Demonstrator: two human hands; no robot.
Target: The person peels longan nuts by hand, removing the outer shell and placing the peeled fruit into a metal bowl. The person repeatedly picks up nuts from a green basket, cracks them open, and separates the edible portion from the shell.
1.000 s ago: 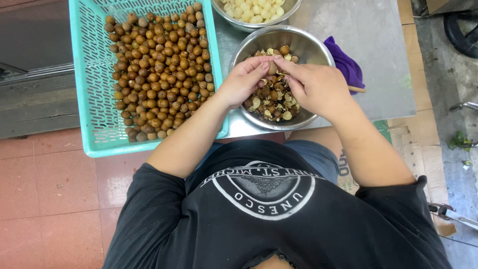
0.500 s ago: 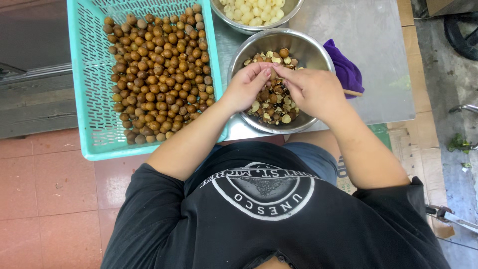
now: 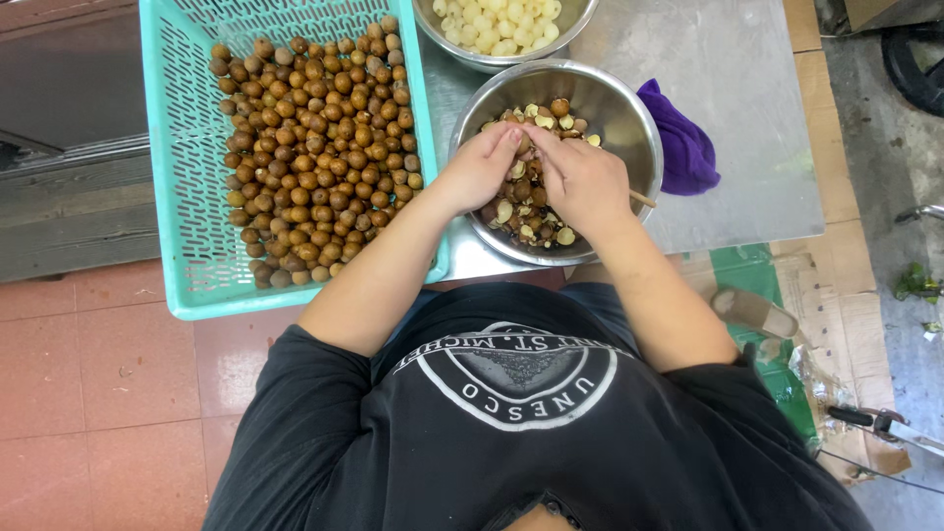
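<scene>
The small brown fruit (image 3: pixel 524 144) sits pinched between the fingertips of both hands, over the steel bowl of shells (image 3: pixel 629 118); it is too hidden to tell its long axis or which way it points. The left hand (image 3: pixel 479 169) and right hand (image 3: pixel 582 180) meet thumb to thumb, fingers closed on the fruit. A thin wooden stick (image 3: pixel 642 200) pokes out past the right hand's outer edge. Beyond that hand lies a purple cloth (image 3: pixel 678 147). Outward of the left hand stands the turquoise crate (image 3: pixel 182 197) of brown fruits. Ahead of the fingertips is a bowl of peeled pale fruits (image 3: pixel 501 25). Compared with half a second ago, the hands' grip looks unchanged, low in the bowl.
</scene>
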